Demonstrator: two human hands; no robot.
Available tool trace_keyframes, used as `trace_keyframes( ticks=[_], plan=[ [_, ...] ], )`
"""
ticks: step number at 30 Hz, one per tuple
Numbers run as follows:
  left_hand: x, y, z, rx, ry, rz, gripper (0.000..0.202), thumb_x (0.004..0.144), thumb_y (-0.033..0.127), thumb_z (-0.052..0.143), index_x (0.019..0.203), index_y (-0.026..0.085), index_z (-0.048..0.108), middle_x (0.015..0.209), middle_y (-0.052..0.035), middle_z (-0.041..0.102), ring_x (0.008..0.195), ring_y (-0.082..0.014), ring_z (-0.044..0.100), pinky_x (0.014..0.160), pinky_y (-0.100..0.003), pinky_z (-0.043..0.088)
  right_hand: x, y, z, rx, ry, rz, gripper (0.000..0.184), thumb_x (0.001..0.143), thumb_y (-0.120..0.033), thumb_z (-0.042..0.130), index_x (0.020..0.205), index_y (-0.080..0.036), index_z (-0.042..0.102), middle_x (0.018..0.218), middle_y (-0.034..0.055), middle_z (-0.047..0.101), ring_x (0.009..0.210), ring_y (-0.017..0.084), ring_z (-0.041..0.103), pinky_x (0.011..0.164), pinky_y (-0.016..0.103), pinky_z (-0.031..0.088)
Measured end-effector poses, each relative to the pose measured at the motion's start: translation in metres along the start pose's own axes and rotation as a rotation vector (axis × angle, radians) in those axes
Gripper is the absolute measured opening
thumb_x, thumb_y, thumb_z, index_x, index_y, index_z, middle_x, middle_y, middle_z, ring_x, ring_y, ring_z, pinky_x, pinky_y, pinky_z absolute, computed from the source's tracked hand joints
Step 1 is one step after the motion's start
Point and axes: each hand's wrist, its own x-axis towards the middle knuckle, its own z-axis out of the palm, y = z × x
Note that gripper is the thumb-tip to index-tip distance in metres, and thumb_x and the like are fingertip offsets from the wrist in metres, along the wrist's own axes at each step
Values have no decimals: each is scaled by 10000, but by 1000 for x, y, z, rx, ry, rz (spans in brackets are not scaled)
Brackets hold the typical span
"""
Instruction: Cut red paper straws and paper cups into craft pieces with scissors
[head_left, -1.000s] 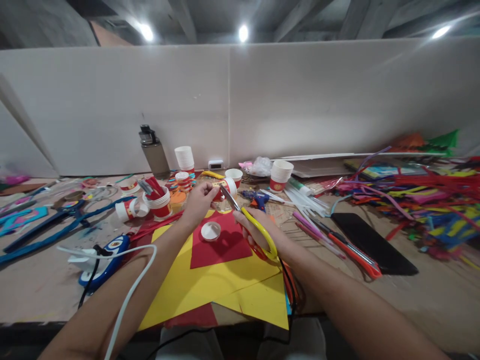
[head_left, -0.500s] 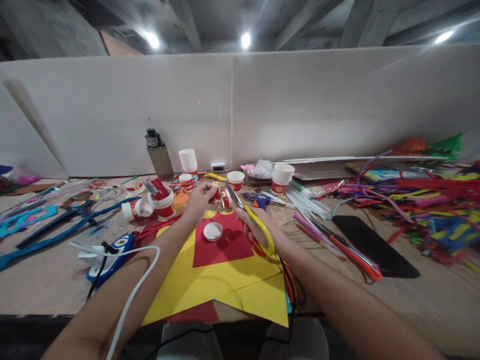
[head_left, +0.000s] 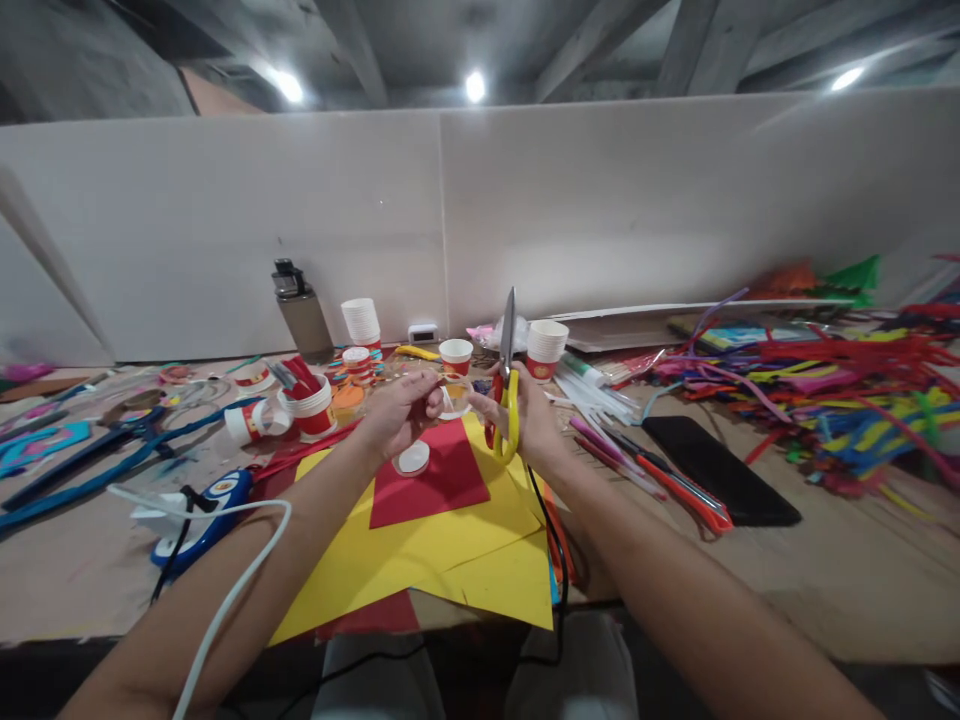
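Two hands [head_left: 397, 412], fingers [head_left: 431, 397] close together, scissors [head_left: 508, 345] upright in right.

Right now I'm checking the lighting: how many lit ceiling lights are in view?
3: left light, middle light, right light, all above the white partition; beams may hide others.

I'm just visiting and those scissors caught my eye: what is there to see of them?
The scissors have long, shiny blades that look like metal, with a yellow handle that looks like plastic; some red shows on the grip too. The right hand holds them by the handle, above the table, with the tips pointing up. The blades look closed or nearly so, and nothing appears to touch them. Fingers hide part of the grip.
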Motion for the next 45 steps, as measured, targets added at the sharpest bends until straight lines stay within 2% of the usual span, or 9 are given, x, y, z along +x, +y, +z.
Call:
trace_keyframes(
  ticks=[4,8,13,19,27,32,36,40,45],
  plan=[
    [-3,-6,5,47,-17,-41,233,734,318,685,725,146,528,577,17,507,473,-55,470,375,-146,281,-2,5,2,-3,6,-29,368,678,-321,680,953,-202,466,742,-38,507,615,98,487,597,244,435],
    [-3,-8,5,90,57,-59,216,722,311,691,744,134,570,629,-16,580,545,-89,564,395,-152,321,-2,6,1,36,17,-6,364,669,-305,656,962,-202,466,747,-31,518,624,105,495,562,232,421],
    [2,-10,1,114,99,55,218,761,328,647,850,130,624,797,-60,649,690,-122,609,581,-228,473,-2,6,-2,-14,44,16,352,636,-299,659,914,-203,466,714,-38,518,609,107,505,557,238,438],
    [1,-12,3,371,70,188,260,676,206,715,920,165,634,861,-39,653,687,-102,582,588,-209,435,-4,13,1,117,-54,200,357,676,-325,622,971,-212,454,577,-66,506,469,123,524,454,245,429],
    [-7,-15,16,573,74,274,146,687,257,692,752,134,648,638,5,610,548,-75,495,530,-195,372,-9,7,4,117,-189,236,281,703,-300,626,929,-171,522,552,-42,533,450,123,529,449,236,418],
    [-6,-17,11,625,35,132,149,710,276,661,718,130,630,494,25,539,435,-63,428,453,-196,304,-9,9,2,166,-169,181,362,684,-330,680,976,-197,513,640,-34,550,510,130,534,478,253,431],
    [-2,-22,3,534,-61,-8,134,691,261,671,693,136,623,529,11,548,437,-63,449,445,-200,302,-4,13,-2,106,-56,109,402,640,-306,724,976,-201,531,719,-18,560,610,133,546,551,260,450],
    [-4,-22,4,457,-121,-84,176,685,283,682,647,137,589,550,3,539,444,-63,449,418,-195,274,-3,10,-1,99,-42,110,381,645,-287,713,973,-201,537,687,-32,543,582,126,537,551,267,449],
    [-8,-19,13,563,-1,129,210,653,281,725,774,140,628,618,14,575,490,-58,460,462,-185,349,-5,9,1,109,-74,174,390,672,-291,686,1012,-197,520,597,-50,527,520,134,535,496,264,436]
  ],
)
